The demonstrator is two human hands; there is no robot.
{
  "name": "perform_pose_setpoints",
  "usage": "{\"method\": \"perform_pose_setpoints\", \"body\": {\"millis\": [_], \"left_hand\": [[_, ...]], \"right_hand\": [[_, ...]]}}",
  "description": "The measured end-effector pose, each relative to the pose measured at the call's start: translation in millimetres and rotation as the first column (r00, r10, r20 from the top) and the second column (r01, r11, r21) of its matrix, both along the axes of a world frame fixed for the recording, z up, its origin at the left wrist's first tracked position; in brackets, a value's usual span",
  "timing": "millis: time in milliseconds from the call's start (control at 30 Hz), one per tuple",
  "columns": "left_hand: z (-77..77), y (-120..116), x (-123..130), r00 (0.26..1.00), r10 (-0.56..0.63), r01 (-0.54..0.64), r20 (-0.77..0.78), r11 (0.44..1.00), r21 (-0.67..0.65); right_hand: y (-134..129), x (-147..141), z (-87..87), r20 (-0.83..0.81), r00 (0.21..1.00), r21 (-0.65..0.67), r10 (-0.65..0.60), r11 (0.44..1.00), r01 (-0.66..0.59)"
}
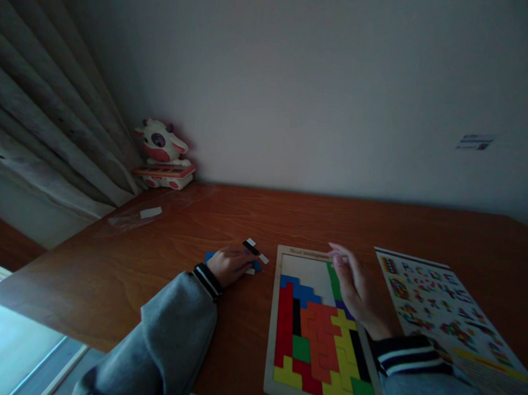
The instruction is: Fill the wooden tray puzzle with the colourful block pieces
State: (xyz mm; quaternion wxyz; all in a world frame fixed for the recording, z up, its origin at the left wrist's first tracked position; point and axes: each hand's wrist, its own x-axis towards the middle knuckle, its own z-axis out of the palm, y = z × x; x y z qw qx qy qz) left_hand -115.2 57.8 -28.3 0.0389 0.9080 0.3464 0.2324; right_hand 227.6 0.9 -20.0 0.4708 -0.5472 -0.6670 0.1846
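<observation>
My left hand (232, 263) lies over a small group of loose puzzle pieces, fingers stretched to the right and touching them. Around its fingers show a black piece (251, 247), a white piece (264, 259) and a blue piece (257, 267); others are partly covered. To the right is a wooden puzzle board (272, 341), filled in its lower part with red, orange, yellow, green, blue and black pieces. Its upper part shows bare white base (302, 268). My right hand (352, 283) hovers at the board's upper right, fingers extended, with nothing visible in it.
A printed pattern sheet (445, 304) lies right of the board. At the back left stands a cow toy with a keyboard (166, 156); a clear plastic bag (131, 219) is in front of it. Curtain (50, 101) hangs left, and the wall (323, 106) borders the table.
</observation>
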Motion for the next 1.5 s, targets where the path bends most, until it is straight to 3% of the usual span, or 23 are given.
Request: {"method": "perform_pose_setpoints", "body": {"millis": [133,233,333,467,633,767,967,1067,1200,1300,1500], "left_hand": [[4.1,-3,0,0.999,-0.044,0.043,0.016,0.999,0.029],[11.3,-12,15,0.984,0.008,-0.011,0.18,1.0,0.012],[18.3,-23,42,0.927,0.081,-0.053,0.366,0.995,-0.085],[23.8,-35,83,0.887,0.003,0.075,0.461,0.986,-0.151],[21.3,-41,109,0.871,-0.082,0.191,0.484,0.965,-0.18],[17.6,-43,109,0.891,-0.163,0.22,0.425,0.972,-0.089],[10.5,-47,108,0.911,-0.387,0.389,0.14,0.921,0.011],[4.1,-48,110,0.906,-0.412,0.412,0.097,0.911,0.016],[-0.4,-48,110,0.906,-0.415,0.417,0.08,0.909,-0.009],[0.3,-47,110,0.908,-0.412,0.415,0.076,0.91,-0.022],[2.8,-47,109,0.905,-0.413,0.417,0.1,0.909,-0.022]], "right_hand": [[1,-1,0.5,-0.008,1.0,0.019,-0.009,1.0,0.009],[1,-4,3.1,-0.013,0.999,0.017,0.042,0.999,-0.041],[-3,-10,8.1,-0.038,0.986,-0.047,0.164,0.985,-0.165],[-10,-19,13.0,-0.121,0.943,-0.158,0.309,0.932,-0.325],[-10,-17,14.9,-0.14,0.943,-0.207,0.301,0.923,-0.326],[-4,3,14.2,-0.087,0.968,-0.234,0.235,0.94,-0.249],[-3,29,7.5,0.061,0.974,-0.309,0.217,0.932,-0.188],[-5,28,6.2,0.15,0.957,-0.329,0.25,0.925,-0.19],[-6,25,4.5,0.243,0.938,-0.227,0.247,0.955,-0.193],[-6,25,3.1,0.242,0.943,-0.182,0.227,0.966,-0.186],[-5,31,0.5,0.234,0.94,-0.215,0.249,0.956,-0.2]]}}
